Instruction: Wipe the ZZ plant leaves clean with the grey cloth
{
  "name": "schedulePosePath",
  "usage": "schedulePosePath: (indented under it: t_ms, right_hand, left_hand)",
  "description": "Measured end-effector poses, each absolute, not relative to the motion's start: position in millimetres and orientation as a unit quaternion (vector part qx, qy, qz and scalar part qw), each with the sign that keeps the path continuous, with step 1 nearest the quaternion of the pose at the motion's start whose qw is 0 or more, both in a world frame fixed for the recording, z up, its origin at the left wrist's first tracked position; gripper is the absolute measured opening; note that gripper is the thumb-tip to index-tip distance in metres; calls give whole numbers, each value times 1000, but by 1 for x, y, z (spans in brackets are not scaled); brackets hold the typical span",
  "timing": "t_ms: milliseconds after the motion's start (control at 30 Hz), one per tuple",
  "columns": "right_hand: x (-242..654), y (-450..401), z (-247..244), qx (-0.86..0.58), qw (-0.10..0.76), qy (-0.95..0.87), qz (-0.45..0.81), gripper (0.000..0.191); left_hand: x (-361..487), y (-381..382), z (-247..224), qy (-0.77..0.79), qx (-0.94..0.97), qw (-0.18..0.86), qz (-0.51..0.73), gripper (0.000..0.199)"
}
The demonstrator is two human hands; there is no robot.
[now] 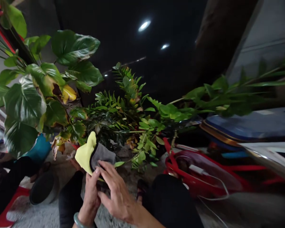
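A two-sided cloth (104, 155), yellow on one face and grey on the other with a dark edging, stands up folded from my hands in the middle of the view. My left hand (91, 193), with a pale green bangle (79, 220) at the wrist, grips its lower end. Across the lower grey face lie the stretched fingers of my right hand (117, 194), fingertips touching the cloth near the left thumb. The right thumb stays apart from the fingers, close to the left palm. The cloth's lowest part is hidden behind both hands.
Leafy potted plants (123, 107) spread in front, with large leaves (26, 98) at left. To the right are a red basket (190, 185) with a white cable (224, 186) and a blurred blue case (249, 126). A dark bucket (44, 188) stands left, near another person's leg (16, 177).
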State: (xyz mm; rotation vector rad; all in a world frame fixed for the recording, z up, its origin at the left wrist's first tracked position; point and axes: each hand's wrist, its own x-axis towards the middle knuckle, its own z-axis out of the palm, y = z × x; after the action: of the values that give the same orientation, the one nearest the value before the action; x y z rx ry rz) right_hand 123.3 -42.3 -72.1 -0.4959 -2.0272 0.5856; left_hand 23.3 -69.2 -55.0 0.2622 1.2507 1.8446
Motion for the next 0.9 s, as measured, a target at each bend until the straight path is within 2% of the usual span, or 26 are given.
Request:
schedulePosePath:
  t_ms: [67,133,200,233,267,333,433,567,700,767,900]
  right_hand:
    - [128,-41,-74,-165,469,-817,293,73]
    - [134,-31,-76,-168,450,-791,380,51]
    - [139,-11,-82,-236,431,-727,480,25]
    - [142,3,-87,-288,429,-675,527,19]
    - [144,19,-93,-344,431,-612,567,20]
    - [148,54,-109,-434,435,-477,628,35]
    - [153,104,-129,-450,437,-348,697,52]
    - [154,145,-137,-337,433,-304,779,43]
    - [146,164,-137,-273,446,-302,797,34]
    - [140,169,-139,-264,454,-305,794,32]
    - [137,169,-151,-258,476,-340,769,37]
  left_hand:
    - [16,-62,-52,519,108,406,744,35]
    - [10,-57,-53,524,109,384,753,32]
    - [4,-54,-59,533,102,379,749,33]
    - [1,-54,-63,543,98,384,741,35]
    - [-3,-55,-66,553,94,390,731,37]
    - [-11,-58,-71,571,86,398,713,43]
    - [-23,-59,-58,580,108,401,701,56]
    - [-35,-43,4,572,211,356,708,68]
    - [-38,-5,52,567,283,291,717,64]
    - [-34,14,45,579,296,311,693,61]
    - [-24,26,0,598,308,449,588,53]
